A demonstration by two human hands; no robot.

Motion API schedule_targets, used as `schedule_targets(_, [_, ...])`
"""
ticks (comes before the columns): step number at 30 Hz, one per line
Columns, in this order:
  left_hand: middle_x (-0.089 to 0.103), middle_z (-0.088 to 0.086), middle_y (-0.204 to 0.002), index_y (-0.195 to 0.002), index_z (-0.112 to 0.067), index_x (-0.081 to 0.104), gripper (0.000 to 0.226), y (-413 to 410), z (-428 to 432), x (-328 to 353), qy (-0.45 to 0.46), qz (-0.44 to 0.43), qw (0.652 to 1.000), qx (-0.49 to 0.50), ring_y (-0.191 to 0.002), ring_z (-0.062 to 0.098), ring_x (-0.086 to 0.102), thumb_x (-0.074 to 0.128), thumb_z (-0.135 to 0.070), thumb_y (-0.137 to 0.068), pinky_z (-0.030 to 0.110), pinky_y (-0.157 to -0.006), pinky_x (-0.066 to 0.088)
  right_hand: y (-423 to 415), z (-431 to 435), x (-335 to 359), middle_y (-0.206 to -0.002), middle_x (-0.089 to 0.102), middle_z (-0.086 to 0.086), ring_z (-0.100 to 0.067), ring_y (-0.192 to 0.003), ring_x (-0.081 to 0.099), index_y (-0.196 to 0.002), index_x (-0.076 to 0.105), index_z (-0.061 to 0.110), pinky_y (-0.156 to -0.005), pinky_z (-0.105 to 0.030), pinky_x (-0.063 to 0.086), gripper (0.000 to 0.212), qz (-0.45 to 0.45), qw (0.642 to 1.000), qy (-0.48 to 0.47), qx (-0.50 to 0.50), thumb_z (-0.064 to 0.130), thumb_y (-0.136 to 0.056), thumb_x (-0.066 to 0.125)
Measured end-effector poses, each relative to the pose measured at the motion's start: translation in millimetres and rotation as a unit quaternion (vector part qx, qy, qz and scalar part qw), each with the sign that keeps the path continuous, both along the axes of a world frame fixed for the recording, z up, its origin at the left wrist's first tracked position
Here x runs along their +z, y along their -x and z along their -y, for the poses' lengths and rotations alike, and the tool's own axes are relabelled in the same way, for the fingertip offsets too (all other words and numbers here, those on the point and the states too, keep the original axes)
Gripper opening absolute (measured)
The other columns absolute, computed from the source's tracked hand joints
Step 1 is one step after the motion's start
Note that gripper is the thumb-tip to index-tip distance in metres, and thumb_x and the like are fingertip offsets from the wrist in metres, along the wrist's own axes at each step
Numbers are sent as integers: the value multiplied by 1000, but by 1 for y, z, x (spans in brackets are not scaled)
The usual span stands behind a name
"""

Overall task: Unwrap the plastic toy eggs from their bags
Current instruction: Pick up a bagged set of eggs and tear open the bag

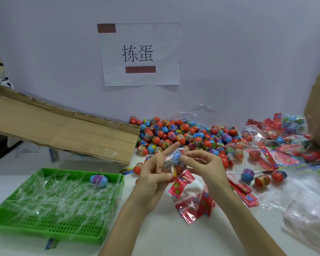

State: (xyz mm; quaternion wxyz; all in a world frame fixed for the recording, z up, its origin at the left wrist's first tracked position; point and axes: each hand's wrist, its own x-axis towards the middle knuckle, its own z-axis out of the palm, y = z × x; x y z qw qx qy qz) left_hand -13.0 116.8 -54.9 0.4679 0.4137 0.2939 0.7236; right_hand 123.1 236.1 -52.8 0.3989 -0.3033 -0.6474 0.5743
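My left hand (151,174) grips a clear plastic bag (169,162) with toy eggs inside; a blue egg (176,157) shows at its top. My right hand (201,163) pinches the bag's upper edge from the right, fingers curled. A red printed header card (180,184) hangs below the bag. Both hands are above the white table, in front of a big heap of unwrapped red and blue eggs (174,134).
A green slotted tray (44,226) at the left holds clear plastic strips and one blue egg (98,179). A cardboard flap (63,130) slants behind it. Bagged eggs (273,133), red header cards (198,204) and empty clear bags (303,206) lie at the right. Three loose eggs (262,179) sit near my right wrist.
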Motion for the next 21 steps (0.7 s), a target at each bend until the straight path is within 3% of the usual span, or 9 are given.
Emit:
schedule_targets(4, [54, 8, -152, -65, -21, 50, 41, 1, 0, 0, 3, -7, 1000, 4, -140, 34, 52, 53, 18, -76, 41, -97, 57, -4, -5, 2, -89, 78, -7, -26, -89, 75, -81, 80, 21, -81, -35, 62, 25, 5, 1000, 15, 14, 42, -68, 84])
schedule_targets(8, [54, 7, -152, -64, -22, 51, 40, 2, 1, 1, 4, 5, 1000, -2, -140, 34, 52, 55, 16, -76, 47, -102, 52, -9, -12, 4, -93, 78, -10, -26, -91, 76, -81, 78, 17, -77, -31, 61, 20, 0, 997, 61, 36, 35, -73, 81])
schedule_targets(14, [50, 12, -155, -68, -21, 48, 42, 0, 0, -1, -18, 68, 997, -43, -143, 37, 47, 50, 19, -81, 52, -112, 43, -9, -15, 3, -89, 72, -10, -19, -80, 72, -81, 67, 5, -67, -29, 59, 20, -48, 967, 223, 115, 21, -74, 78])
schedule_targets(16, [49, 12, -155, -69, -21, 47, 41, 0, 0, -2, -13, 71, 997, -39, -143, 40, 46, 50, 18, -82, 52, -114, 40, -8, -14, 2, -89, 71, -9, -19, -81, 69, -82, 65, 4, -71, -31, 60, 22, -51, 962, 240, 117, 20, -73, 78])
schedule_targets(21, [49, 11, -156, -69, -20, 48, 40, -2, 0, -1, -5, 60, 998, -33, -141, 37, 49, 50, 18, -82, 45, -105, 49, -4, -8, 0, -96, 74, -12, -24, -87, 70, -93, 69, 4, -87, -40, 55, 28, -29, 952, 291, 89, 17, -71, 79])
